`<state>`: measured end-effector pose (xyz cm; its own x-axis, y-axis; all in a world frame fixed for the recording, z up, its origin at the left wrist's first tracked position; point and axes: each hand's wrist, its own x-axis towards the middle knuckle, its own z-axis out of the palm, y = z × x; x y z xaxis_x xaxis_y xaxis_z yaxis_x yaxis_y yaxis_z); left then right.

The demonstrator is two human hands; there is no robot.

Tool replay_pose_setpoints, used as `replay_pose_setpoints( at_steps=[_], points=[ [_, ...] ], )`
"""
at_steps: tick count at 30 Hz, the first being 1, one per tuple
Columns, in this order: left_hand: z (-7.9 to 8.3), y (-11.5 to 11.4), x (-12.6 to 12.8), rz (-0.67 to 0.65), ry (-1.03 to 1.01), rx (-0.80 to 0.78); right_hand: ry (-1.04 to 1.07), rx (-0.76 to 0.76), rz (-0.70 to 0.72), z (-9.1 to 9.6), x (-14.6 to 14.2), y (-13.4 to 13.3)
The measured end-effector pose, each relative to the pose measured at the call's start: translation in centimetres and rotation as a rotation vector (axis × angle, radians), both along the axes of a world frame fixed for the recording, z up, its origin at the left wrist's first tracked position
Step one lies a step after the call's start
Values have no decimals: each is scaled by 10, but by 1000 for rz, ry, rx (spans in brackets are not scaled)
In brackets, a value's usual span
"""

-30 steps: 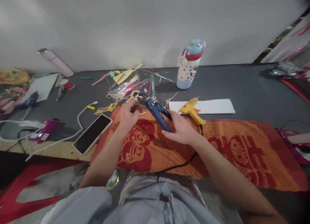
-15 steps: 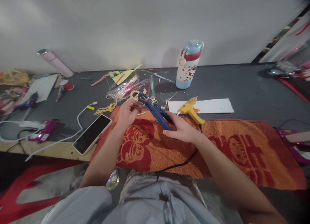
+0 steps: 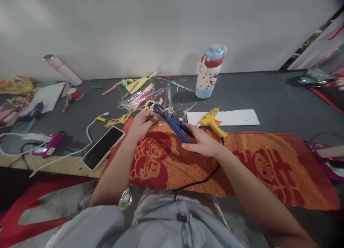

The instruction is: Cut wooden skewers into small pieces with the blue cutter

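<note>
My right hand (image 3: pixel 202 143) grips the handles of a blue cutting tool (image 3: pixel 172 122), whose jaws point up and left over an orange and red towel (image 3: pixel 268 162). My left hand (image 3: pixel 142 124) is closed in a pinch at the tool's jaws, holding a small pale piece that I cannot make out. Small pale cut bits (image 3: pixel 150 105) lie scattered just beyond the jaws. A yellow glue gun (image 3: pixel 212 122) lies to the right of my right hand, its black cord running back toward me.
A phone (image 3: pixel 103 147) with a white cable lies left of the towel. A blue and white bottle (image 3: pixel 208 76) stands at the back by the wall. White paper strip (image 3: pixel 236 117), plastic packets (image 3: pixel 139 95), a pink tube (image 3: pixel 63 69) and purple tools (image 3: pixel 49 145) lie around the grey table.
The blue tool and both hands shifted slightly; my left hand's pinch stays at the jaws. Nothing was put down or picked up.
</note>
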<state>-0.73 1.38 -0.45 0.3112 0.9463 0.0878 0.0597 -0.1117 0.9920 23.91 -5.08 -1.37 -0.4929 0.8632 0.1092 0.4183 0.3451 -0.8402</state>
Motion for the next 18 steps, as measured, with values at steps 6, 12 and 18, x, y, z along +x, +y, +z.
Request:
replay_pose_setpoints(
  at_steps=[6,12,18],
  points=[
    [1,0,0,60,137,111,21,14,21,-1,0,1],
    [10,-3,2,116,329,248,11,1,36,-2,-1,2],
    [11,-4,2,163,448,321,51,-22,38,-5,-3,1]
  ],
)
